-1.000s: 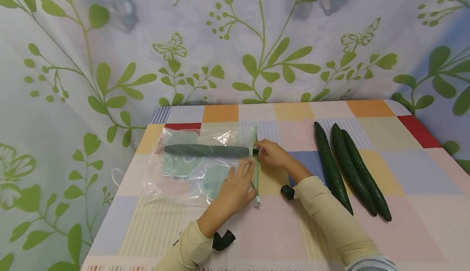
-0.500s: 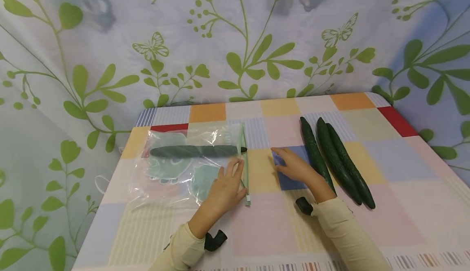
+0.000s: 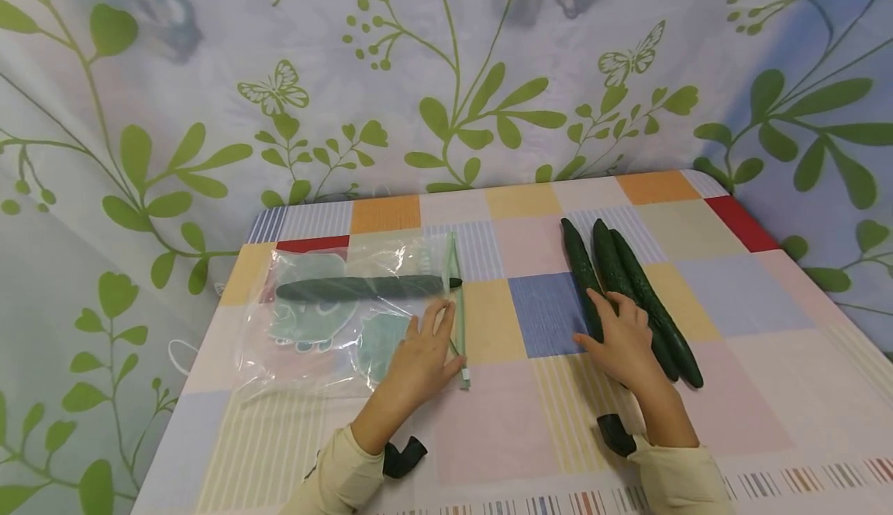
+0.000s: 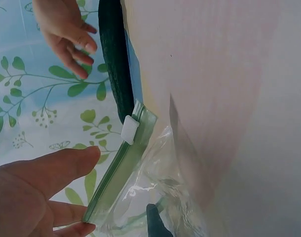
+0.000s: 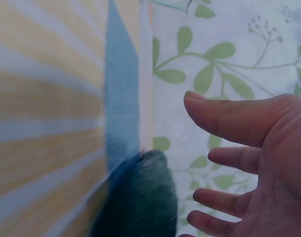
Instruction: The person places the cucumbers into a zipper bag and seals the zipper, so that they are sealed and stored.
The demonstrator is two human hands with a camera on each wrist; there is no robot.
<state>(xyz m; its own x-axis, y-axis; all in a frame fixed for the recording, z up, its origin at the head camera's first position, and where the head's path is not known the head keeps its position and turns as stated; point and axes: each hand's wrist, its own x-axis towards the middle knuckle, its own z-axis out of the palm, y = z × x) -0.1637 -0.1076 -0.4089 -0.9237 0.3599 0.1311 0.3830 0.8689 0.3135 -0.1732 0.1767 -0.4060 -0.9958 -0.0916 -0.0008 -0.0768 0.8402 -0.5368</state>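
A clear zip bag (image 3: pixel 307 371) lies flat on the table with one cucumber (image 3: pixel 363 288) inside, its dark tip poking past the green zip edge. My left hand (image 3: pixel 417 364) rests at that edge, fingers spread; in the left wrist view the fingertips touch the green strip (image 4: pixel 117 170), which has a white slider (image 4: pixel 130 130). Three more cucumbers lie to the right: a left one (image 3: pixel 577 251), a middle one (image 3: pixel 610 259) and a right one (image 3: pixel 659 309). Over the left and middle ones hovers my right hand (image 3: pixel 625 344), fingers apart, holding nothing.
A patchwork cloth covers the table (image 3: pixel 502 422). Behind it hangs a leaf-patterned curtain (image 3: pixel 391 26). Black wrist devices (image 3: pixel 405 457) sit by both sleeves. A thin white cord (image 3: pixel 183 344) loops at the left table edge.
My right hand has let go of the cucumber tip at the bag opening and moved right, over the loose cucumbers. The left hand stays at the bag edge. The head view has shifted slightly.
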